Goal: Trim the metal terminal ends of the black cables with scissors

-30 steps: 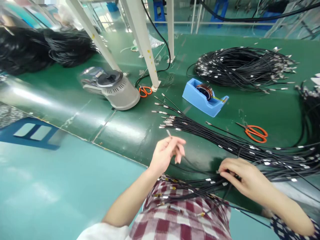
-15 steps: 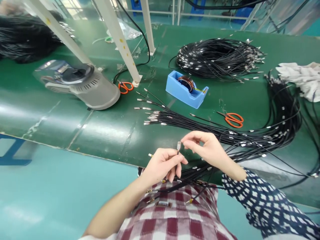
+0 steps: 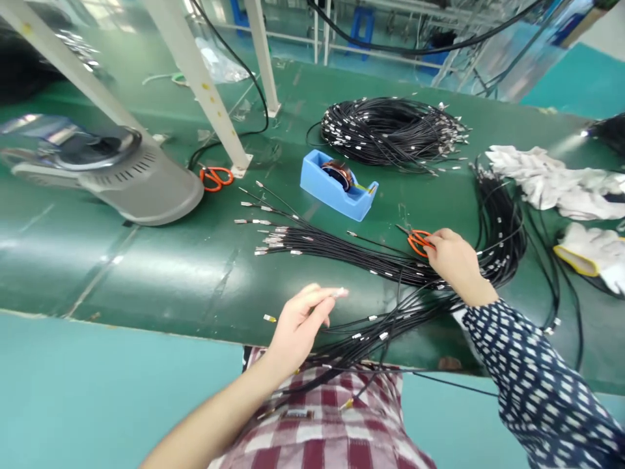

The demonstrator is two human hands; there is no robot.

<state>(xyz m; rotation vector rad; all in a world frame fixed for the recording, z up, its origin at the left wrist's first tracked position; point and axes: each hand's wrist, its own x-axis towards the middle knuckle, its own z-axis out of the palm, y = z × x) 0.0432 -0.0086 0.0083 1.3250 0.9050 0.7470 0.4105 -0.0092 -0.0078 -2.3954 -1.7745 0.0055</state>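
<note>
My left hand [image 3: 299, 320] is closed in a pinch over the near part of the bench, with the pale connector end of a black cable [image 3: 340, 293] between thumb and index finger. To the right, my right hand [image 3: 453, 260] has its fingers on the orange handle of a pair of scissors [image 3: 416, 240]; the blades point left on the green surface. Beneath and between my hands run black cables with white labels [image 3: 359, 339], some hanging over the edge onto my checked apron. Another bundle of cables [image 3: 332, 246] lies just beyond, its metal ends fanned to the left.
Beyond the bundles are a blue tape dispenser [image 3: 336, 189] and a coil of black cables [image 3: 390, 130]. A grey machine [image 3: 146, 185] stands left, beside a second pair of orange scissors [image 3: 215, 178] and white posts [image 3: 208, 91]. White gloves [image 3: 551, 179] lie at right.
My right hand has left the connector near my left hand and moved right onto the scissors' handle. My left hand still pinches the cable end. The view has shifted to the right.
</note>
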